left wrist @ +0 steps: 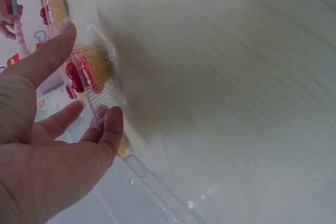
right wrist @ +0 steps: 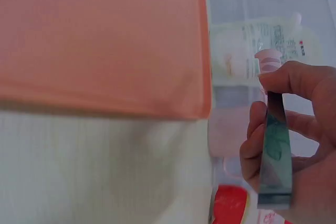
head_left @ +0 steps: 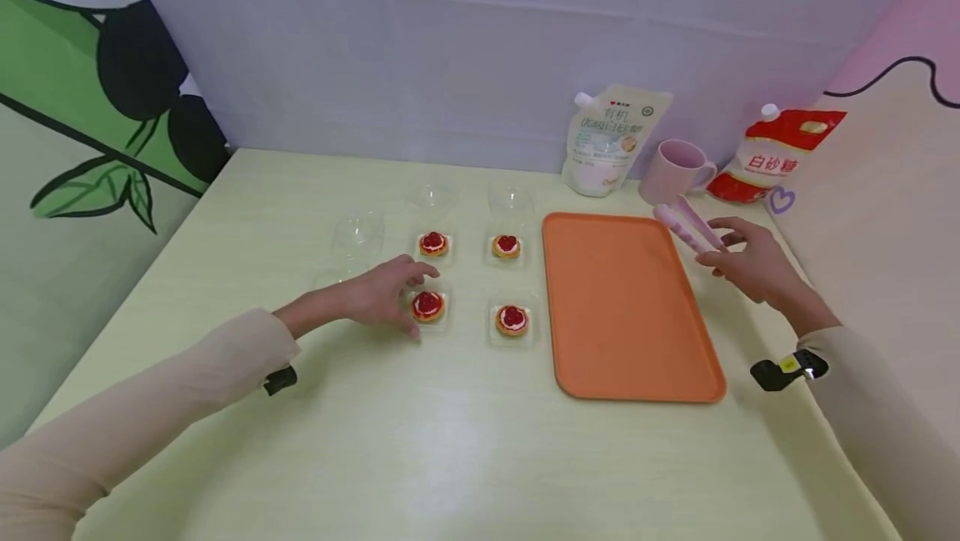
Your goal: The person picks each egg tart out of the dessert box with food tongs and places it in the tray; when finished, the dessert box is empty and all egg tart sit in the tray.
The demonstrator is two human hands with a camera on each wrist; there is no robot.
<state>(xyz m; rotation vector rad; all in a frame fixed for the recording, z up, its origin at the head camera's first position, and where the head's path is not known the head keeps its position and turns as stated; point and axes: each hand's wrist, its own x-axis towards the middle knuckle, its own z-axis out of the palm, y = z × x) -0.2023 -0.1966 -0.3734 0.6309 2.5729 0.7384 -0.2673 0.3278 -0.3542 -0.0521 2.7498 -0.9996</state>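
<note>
My left hand is spread around the front-left tart, which is topped with red fruit and sits in a clear plastic container. The thumb lies at the near side and the fingers at the far side; whether they touch the plastic is hard to tell. Three similar tarts, including the back-left tart, the back-right tart and the front-right tart, sit on clear bases. My right hand grips pink-tipped tongs with a metal handle, above the tray's right edge.
An orange tray lies right of the tarts. Clear plastic lids stand behind and left of them. Along the back are a white spouted pouch, a pink mug and a red-and-white sugar bag.
</note>
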